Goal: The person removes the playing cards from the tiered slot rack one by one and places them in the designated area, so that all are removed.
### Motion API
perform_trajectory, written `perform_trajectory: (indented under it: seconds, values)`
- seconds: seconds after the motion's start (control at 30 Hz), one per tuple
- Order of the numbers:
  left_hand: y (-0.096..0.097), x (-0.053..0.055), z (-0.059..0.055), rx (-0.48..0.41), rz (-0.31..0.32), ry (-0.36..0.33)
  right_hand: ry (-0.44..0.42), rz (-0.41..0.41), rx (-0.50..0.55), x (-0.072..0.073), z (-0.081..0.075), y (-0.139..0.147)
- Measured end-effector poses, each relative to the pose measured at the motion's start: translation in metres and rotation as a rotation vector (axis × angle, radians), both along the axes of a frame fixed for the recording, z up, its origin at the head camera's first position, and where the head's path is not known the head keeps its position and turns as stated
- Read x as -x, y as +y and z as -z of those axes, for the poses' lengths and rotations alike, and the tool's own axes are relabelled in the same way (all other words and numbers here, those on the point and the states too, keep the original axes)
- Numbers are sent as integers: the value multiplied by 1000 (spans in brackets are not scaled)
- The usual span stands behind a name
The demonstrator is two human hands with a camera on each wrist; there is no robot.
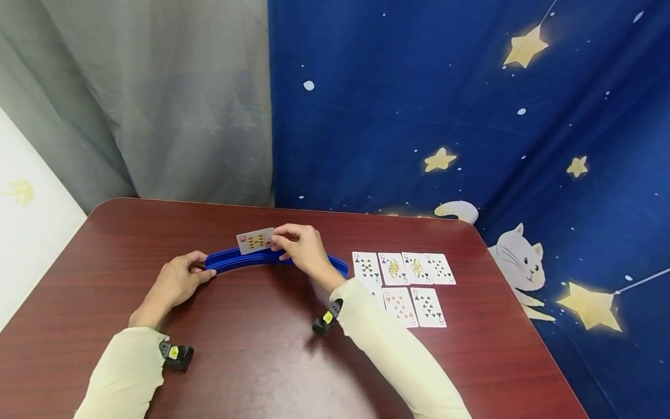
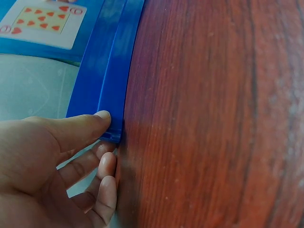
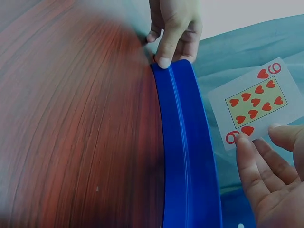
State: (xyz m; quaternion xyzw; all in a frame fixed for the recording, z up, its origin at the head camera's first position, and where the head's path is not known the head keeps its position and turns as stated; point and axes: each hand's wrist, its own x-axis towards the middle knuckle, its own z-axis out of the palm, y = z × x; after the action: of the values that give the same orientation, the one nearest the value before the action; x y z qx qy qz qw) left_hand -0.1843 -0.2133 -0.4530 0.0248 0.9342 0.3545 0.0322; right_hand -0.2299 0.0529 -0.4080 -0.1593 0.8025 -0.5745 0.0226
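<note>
A curved blue card holder (image 1: 226,262) with long grooves lies across the middle of the table. My left hand (image 1: 175,282) grips its left end, the thumb on top at the end of the groove in the left wrist view. My right hand (image 1: 305,249) pinches a playing card (image 1: 255,240) with red hearts by one short edge, between thumb and fingers. In the right wrist view the card (image 3: 256,105) is beside the blue holder (image 3: 183,142), face towards the camera. From the head view I cannot tell whether its lower edge touches the groove. The right hand hides part of the holder.
Several face-up playing cards (image 1: 439,269) lie in two rows on the right of the brown table (image 1: 251,349), some overlapping. The right sleeve (image 1: 398,349) partly covers the lower row. A grey curtain (image 1: 199,105) and a blue star-print curtain (image 1: 366,116) hang behind the table.
</note>
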Motion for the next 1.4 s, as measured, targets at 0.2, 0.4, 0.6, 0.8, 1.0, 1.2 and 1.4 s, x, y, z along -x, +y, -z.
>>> perform_trajectory:
  seconds: [0.2,0.4,0.6,0.8,1.0,1.2,1.4]
  values:
    - [0,-1,1,-1,6,16,-7,-9,15,-1,1,19]
    - [0,-1,1,0,11,26,-8,0,9,-4,1,40]
    - [0,0,1,4,12,19,-33,27,1,-6,2,60]
    - [1,0,0,-2,9,6,-24,41,-10,-9,4,81]
    - [3,1,0,3,8,-1,-43,77,-25,-12,6,102]
    - [3,1,1,0,7,1,-60,101,-23,-16,7,125]
    - [2,1,2,1,6,13,-46,175,-58,-19,9,147]
